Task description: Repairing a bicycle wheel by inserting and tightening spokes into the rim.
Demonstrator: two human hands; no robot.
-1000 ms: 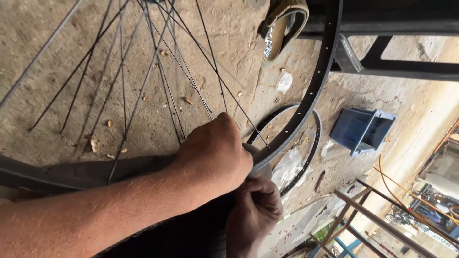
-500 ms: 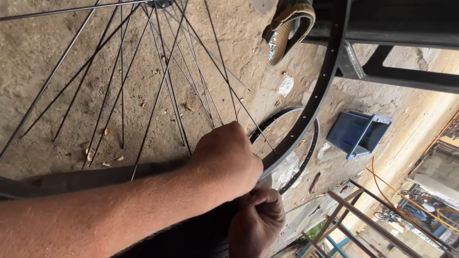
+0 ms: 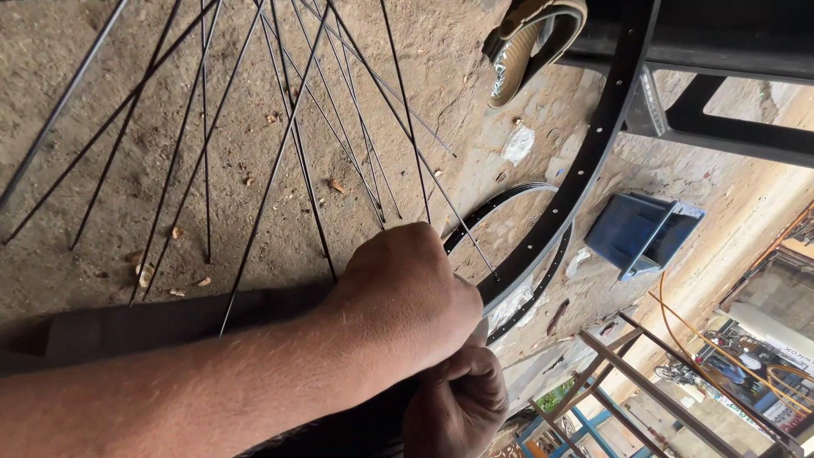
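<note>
I am looking down through the spokes (image 3: 280,161) fanning across the left of my view, thin dark rods crossing over the dusty concrete floor (image 3: 127,254). Along the bottom left a strip of dark rubber (image 3: 170,318) is lying along the wheel's edge, running toward my hands. My left hand (image 3: 407,297) is curled over the rim (image 3: 593,153), its fingers wrapped down and pressed together out of sight on the far side, so I cannot tell exactly what they are pinching. Just below it my right hand (image 3: 458,399) is closing into a loose fist against the underside of the rim, touching the left hand; something pale is showing between the two hands, too small for me to name.

To do this well, I judge I should be keeping both thumbs close together and working in short stretches, holding the rim steady with one hand while the other seats the material evenly, and watching that nothing catches on a spoke end.

Further right, a second, thinner hoop (image 3: 517,203) is lying on the floor behind the rim. A worn shoe (image 3: 530,47) is resting sole-up near the top. A blue plastic box (image 3: 640,233) is sitting on its side, well apart from my hands, with a metal frame (image 3: 670,382) beyond it.
</note>
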